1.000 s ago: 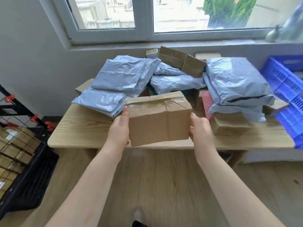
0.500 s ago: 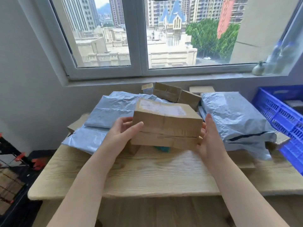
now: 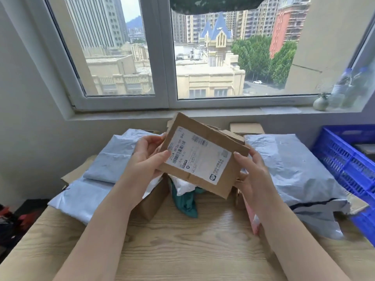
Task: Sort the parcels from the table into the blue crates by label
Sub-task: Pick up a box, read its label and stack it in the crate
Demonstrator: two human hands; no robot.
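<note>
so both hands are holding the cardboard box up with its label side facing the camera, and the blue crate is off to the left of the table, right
Not quite: the blue crate is at the right of the table, not the left, as the head view shows. The rest holds: the left hand and right hand both hold the cardboard box up, its label facing the camera.

wooden table (image 3: 182,240) | white-framed window (image 3: 162,78) | daylight | grey wall (image 3: 30,128)
</note>
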